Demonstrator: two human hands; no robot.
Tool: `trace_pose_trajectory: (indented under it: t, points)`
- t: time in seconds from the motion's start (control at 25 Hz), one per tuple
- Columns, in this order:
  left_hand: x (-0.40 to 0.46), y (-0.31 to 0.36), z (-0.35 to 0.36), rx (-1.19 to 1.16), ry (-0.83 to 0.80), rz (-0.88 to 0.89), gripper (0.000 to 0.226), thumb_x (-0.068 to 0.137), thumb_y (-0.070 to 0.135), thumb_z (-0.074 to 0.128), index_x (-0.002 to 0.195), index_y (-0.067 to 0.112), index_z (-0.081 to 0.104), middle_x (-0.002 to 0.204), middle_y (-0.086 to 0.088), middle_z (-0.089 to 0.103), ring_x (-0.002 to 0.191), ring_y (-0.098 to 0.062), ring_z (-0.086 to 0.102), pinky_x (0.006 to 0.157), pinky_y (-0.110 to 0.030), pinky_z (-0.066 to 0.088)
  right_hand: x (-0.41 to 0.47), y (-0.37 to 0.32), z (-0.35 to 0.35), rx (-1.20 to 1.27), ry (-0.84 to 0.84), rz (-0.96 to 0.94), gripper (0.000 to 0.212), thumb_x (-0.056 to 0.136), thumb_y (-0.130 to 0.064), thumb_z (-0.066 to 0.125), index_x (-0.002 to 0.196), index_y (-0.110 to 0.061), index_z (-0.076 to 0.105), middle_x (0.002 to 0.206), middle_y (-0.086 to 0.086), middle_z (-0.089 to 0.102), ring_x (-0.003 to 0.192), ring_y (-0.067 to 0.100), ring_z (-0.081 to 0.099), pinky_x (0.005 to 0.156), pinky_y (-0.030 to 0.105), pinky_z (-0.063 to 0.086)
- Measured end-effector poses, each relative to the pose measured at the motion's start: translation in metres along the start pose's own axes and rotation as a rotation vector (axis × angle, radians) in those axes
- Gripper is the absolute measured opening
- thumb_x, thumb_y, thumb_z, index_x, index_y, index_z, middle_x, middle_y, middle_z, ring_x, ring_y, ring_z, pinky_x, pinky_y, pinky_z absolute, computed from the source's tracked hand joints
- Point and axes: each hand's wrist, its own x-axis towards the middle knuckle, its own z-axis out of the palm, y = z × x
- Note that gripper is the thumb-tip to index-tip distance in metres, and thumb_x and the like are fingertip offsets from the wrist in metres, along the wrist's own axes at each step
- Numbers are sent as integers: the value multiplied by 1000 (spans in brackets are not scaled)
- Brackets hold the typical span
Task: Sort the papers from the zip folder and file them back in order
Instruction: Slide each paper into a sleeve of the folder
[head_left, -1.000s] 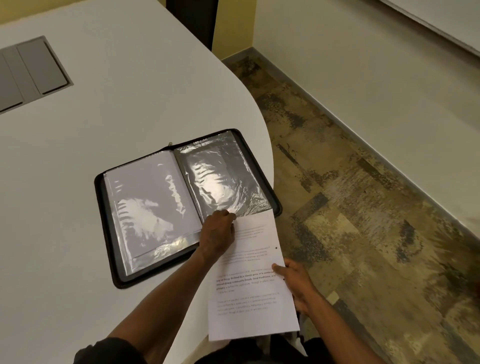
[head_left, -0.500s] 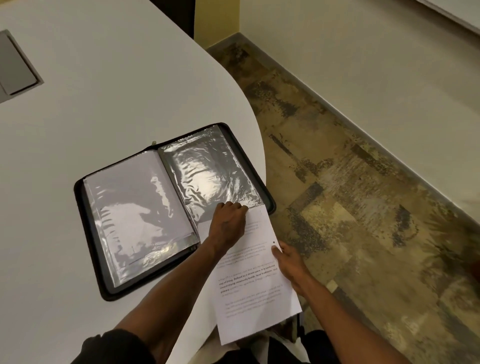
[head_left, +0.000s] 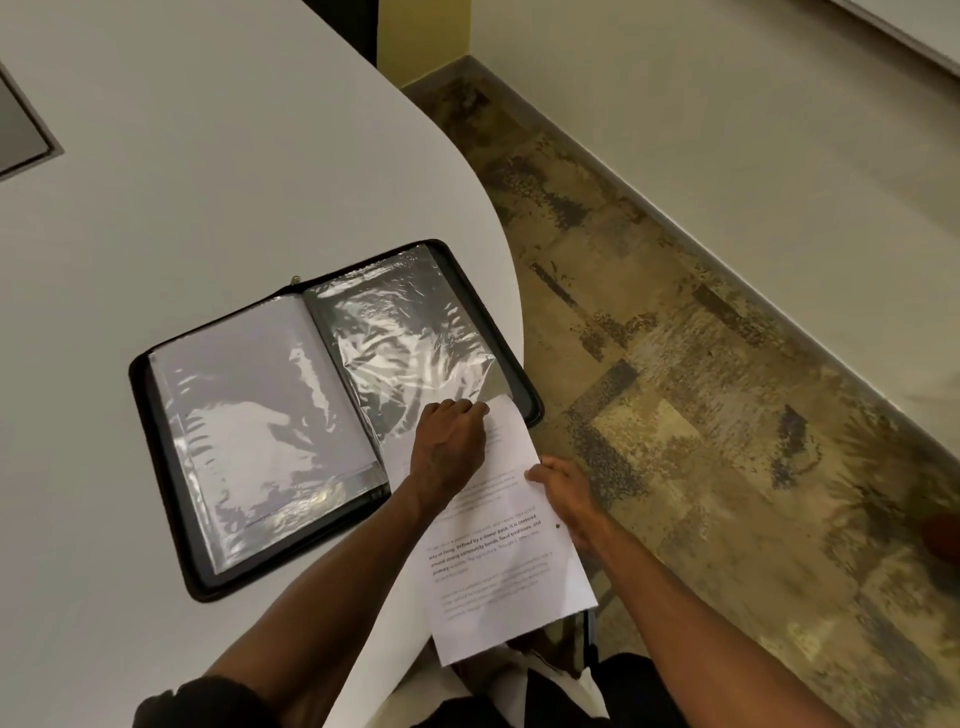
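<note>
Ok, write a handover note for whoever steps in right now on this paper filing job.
Left hand: fingers curled at the near edge of the right-hand clear plastic sleeve, over the top of the white printed paper sheet.
Right hand: holds the sheet's right edge.
Black zip folder: lies open near the curved edge of the white table; the left-hand sleeve looks filled.
Done: the sheet's top end has reached the right sleeve's opening.
Left: slide the sheet fully in, then close the folder. No other loose papers show.
</note>
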Motion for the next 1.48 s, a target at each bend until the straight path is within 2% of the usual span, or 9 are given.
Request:
trace_pose_trajectory:
  t: [0.2, 0.52, 0.68, 0.96, 1.12, 1.16, 1.24, 1.32, 1.48]
  points:
    - [-1, 3, 2, 15, -28, 12, 35, 93, 13, 59, 128, 14, 63, 100, -7, 70, 87, -26, 63, 82, -38, 46, 0, -2, 9, -18, 20, -86, 15, 102, -26, 55, 95, -29, 67, 93, 6, 76, 83, 27, 74, 78, 45, 60]
    - [-2, -2, 1, 3, -31, 31, 33, 93, 14, 59, 126, 15, 64, 104, -8, 68, 91, -25, 61, 81, -37, 48, 23, -30, 17, -10, -22, -57, 25, 99, -28, 58, 123, -27, 61, 108, 4, 71, 96, 26, 71, 89, 48, 59]
    - [-5, -2, 3, -10, -36, 33, 31, 93, 17, 60, 124, 16, 65, 105, -6, 67, 90, -24, 60, 79, -36, 48, 31, -27, 11, -70, -28, -63, 26, 98, -24, 63, 124, -22, 64, 104, 5, 74, 91, 27, 74, 83, 48, 61]
    - [-6, -1, -1, -74, -23, 20, 35, 90, 17, 67, 125, 13, 65, 105, -8, 69, 89, -25, 62, 74, -34, 50, 34, -37, 21, 112, -19, -68, 15, 97, -20, 65, 112, -22, 65, 105, 7, 74, 91, 28, 74, 80, 44, 62]
    - [-11, -7, 1, -153, -2, 6, 35, 92, 19, 63, 127, 13, 64, 118, -11, 64, 108, -30, 60, 89, -40, 50, 33, -38, 19, -75, 4, -89, 33, 84, -24, 73, 116, -20, 64, 104, 3, 72, 92, 26, 71, 80, 45, 61]
    - [-17, -13, 4, -117, 29, -9, 37, 91, 22, 64, 127, 14, 63, 127, -12, 59, 120, -35, 54, 101, -46, 45, 31, -35, 16, -203, 21, -100, 33, 81, -25, 72, 113, -21, 63, 102, 0, 70, 92, 23, 69, 78, 41, 59]
    - [-27, -25, 11, -6, 23, -119, 49, 90, 36, 62, 134, 17, 56, 145, -14, 45, 142, -40, 31, 119, -57, 16, 30, -26, 11, -374, 51, -128, 30, 79, -20, 71, 108, -22, 61, 101, -3, 69, 93, 19, 66, 77, 34, 55]
    - [-34, -31, 17, -13, -93, -243, 60, 93, 50, 53, 144, 20, 45, 157, -12, 32, 149, -37, 14, 120, -59, 2, 30, -17, 7, -355, 57, -137, 24, 83, -9, 70, 104, -18, 63, 105, 3, 72, 93, 21, 68, 80, 35, 57]
    - [-35, -30, 17, -55, -155, -230, 61, 97, 51, 45, 150, 20, 38, 159, -10, 29, 150, -31, 17, 120, -59, 11, 32, -17, 7, -137, 54, -75, 17, 88, -2, 70, 99, -15, 66, 103, 7, 74, 89, 23, 73, 81, 42, 61]
